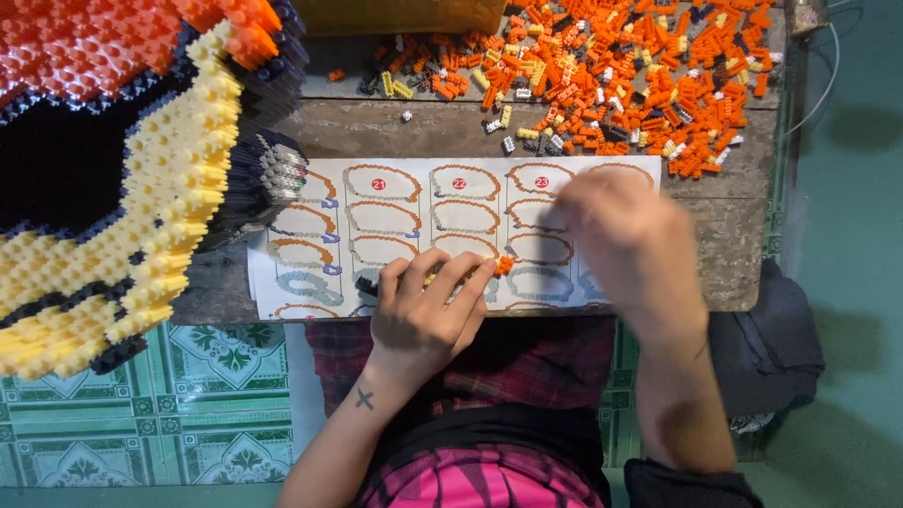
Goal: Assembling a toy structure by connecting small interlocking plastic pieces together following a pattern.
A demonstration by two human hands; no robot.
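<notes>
My left hand (pixel 428 306) grips a small strip of joined bricks (pixel 504 265), orange at its right end and dark at its left, over a white instruction sheet (pixel 404 202) printed with curved outlines. My right hand (pixel 625 240) is blurred with motion above the sheet's right part, fingers pointing left; whether it holds anything is unclear. A heap of loose small bricks (pixel 621 71), mostly orange with some yellow, black and white, lies at the back right of the worn wooden table (pixel 724 245).
A large built brick model (pixel 122 160) in yellow, black and orange fills the left side and overhangs the table. A yellowish container (pixel 404 14) stands at the back edge. Green patterned floor tiles (pixel 188 404) lie below; a dark cloth (pixel 767 348) hangs at the right.
</notes>
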